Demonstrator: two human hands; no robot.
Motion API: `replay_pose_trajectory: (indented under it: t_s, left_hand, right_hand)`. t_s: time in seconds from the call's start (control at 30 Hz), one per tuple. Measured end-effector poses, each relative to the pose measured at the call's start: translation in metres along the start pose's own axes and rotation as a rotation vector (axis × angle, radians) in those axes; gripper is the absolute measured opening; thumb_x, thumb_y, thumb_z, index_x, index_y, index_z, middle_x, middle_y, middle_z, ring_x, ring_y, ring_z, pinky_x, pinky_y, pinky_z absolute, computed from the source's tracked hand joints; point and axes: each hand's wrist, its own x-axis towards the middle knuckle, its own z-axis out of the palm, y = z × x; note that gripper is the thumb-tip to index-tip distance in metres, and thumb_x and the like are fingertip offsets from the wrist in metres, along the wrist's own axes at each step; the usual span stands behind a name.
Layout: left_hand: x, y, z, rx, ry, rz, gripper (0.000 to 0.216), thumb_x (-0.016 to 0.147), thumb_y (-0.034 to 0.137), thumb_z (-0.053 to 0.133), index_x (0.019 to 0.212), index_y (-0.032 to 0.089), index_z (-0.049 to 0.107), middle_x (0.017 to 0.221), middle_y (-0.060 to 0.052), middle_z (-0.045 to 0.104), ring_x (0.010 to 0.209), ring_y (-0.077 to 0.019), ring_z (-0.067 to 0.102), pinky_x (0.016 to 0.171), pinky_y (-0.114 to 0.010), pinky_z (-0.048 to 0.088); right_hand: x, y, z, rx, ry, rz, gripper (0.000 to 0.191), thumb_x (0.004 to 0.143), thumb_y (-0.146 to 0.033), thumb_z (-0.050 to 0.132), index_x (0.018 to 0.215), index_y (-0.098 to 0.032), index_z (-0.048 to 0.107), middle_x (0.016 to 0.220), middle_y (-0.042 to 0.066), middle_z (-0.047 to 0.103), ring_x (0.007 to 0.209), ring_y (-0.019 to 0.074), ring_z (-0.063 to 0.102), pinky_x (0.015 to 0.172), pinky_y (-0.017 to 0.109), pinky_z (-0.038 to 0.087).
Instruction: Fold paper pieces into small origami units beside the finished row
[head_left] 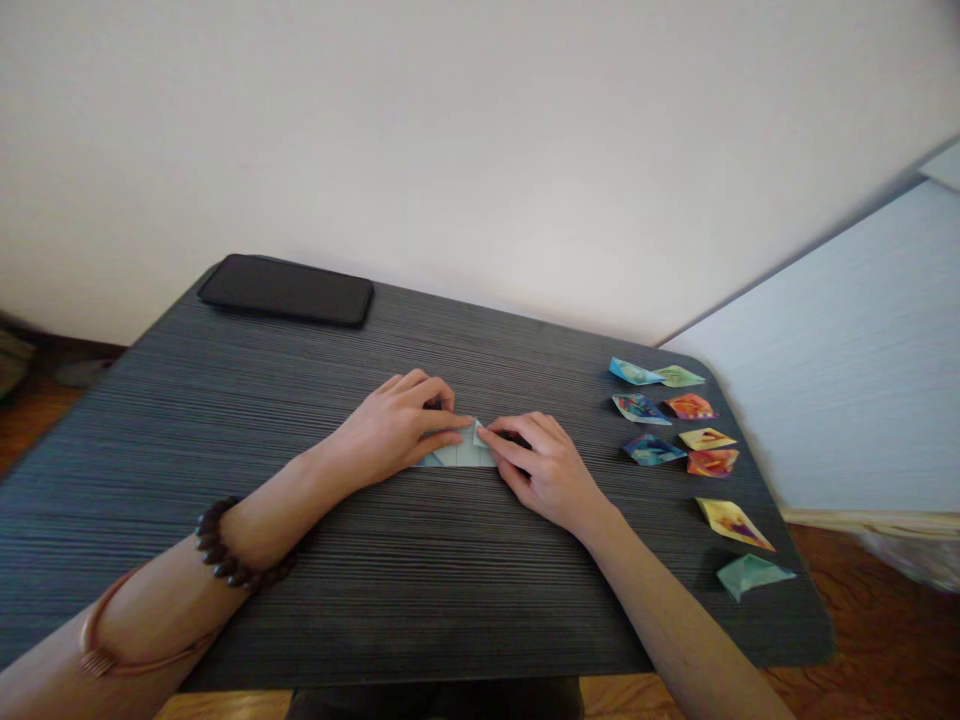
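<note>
A small pale blue folded paper [463,455] lies flat on the dark table between my hands, with a small flap standing up near its upper edge. My left hand [394,428] covers the paper's left part, thumb and forefinger pressed on it beside the flap. Its other fingers are curled. From the other side, my right hand [546,462] grips the flap and the paper's right end with thumb and forefinger. Both ends of the paper are partly hidden under my fingers.
Several folded paper pieces, among them a yellow one [735,524] and a green one [752,575], lie along the right side of the dark striped table [420,600]. A black phone [286,290] rests at the back left. Behind the table rises a white wall [480,150].
</note>
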Motion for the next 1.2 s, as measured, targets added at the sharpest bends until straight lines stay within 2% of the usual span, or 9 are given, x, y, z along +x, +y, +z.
replay_pose_trajectory:
  t_s: [0.3, 0.67, 0.77, 0.93, 1.07, 1.2]
  left_hand:
    - [-0.001, -0.002, 0.002, -0.001, 0.009, -0.003, 0.028, 0.093, 0.036, 0.046, 0.114, 0.032, 0.064, 0.100, -0.004, 0.056, 0.093, -0.0192, 0.046, 0.084, -0.034, 0.041]
    - [0.001, 0.000, 0.000, 0.005, -0.005, -0.023, 0.031, 0.094, 0.033, 0.044, 0.120, 0.030, 0.060, 0.099, -0.005, 0.056, 0.092, -0.0192, 0.046, 0.084, -0.034, 0.041]
    - [0.001, 0.000, 0.000, 0.000, -0.012, -0.035, 0.031, 0.094, 0.032, 0.044, 0.121, 0.029, 0.059, 0.101, -0.005, 0.055, 0.094, -0.0195, 0.046, 0.085, -0.035, 0.041]
    - [0.002, 0.004, -0.001, 0.000, -0.018, -0.026, 0.031, 0.094, 0.035, 0.043, 0.118, 0.023, 0.060, 0.101, -0.006, 0.056, 0.096, -0.0209, 0.047, 0.087, -0.037, 0.040]
    - [0.004, 0.005, 0.000, 0.004, -0.012, -0.011, 0.030, 0.094, 0.036, 0.043, 0.113, 0.022, 0.061, 0.101, -0.006, 0.056, 0.095, -0.0210, 0.048, 0.088, -0.037, 0.040]
    - [0.004, 0.003, 0.001, 0.006, -0.008, 0.014, 0.029, 0.094, 0.036, 0.043, 0.113, 0.026, 0.063, 0.100, -0.005, 0.056, 0.094, -0.0201, 0.048, 0.086, -0.035, 0.040]
  right_hand:
    - [0.002, 0.003, -0.005, 0.056, -0.073, -0.026, 0.033, 0.093, -0.024, 0.048, 0.124, -0.024, 0.057, 0.120, 0.006, 0.060, 0.104, 0.0195, 0.050, 0.089, 0.038, 0.042]
    - [0.001, 0.006, -0.005, 0.147, -0.049, -0.008, 0.029, 0.092, -0.026, 0.051, 0.119, -0.025, 0.061, 0.118, 0.004, 0.062, 0.105, 0.0184, 0.052, 0.090, 0.038, 0.042]
    - [0.001, 0.006, -0.003, 0.191, 0.014, 0.065, 0.030, 0.091, -0.022, 0.052, 0.119, -0.025, 0.060, 0.115, 0.004, 0.064, 0.102, 0.0187, 0.055, 0.089, 0.039, 0.043]
    - [0.004, 0.004, 0.003, 0.202, 0.140, 0.296, 0.027, 0.085, -0.022, 0.057, 0.111, -0.020, 0.063, 0.101, 0.006, 0.067, 0.091, 0.0193, 0.058, 0.084, 0.038, 0.045]
    - [0.009, 0.001, 0.008, 0.187, 0.143, 0.384, 0.016, 0.087, -0.024, 0.057, 0.095, -0.020, 0.069, 0.088, 0.004, 0.067, 0.082, 0.0178, 0.058, 0.076, 0.034, 0.046]
    - [0.013, -0.003, 0.010, 0.135, 0.136, 0.428, 0.017, 0.085, -0.030, 0.061, 0.097, -0.022, 0.071, 0.078, 0.002, 0.066, 0.078, 0.0177, 0.057, 0.074, 0.033, 0.045]
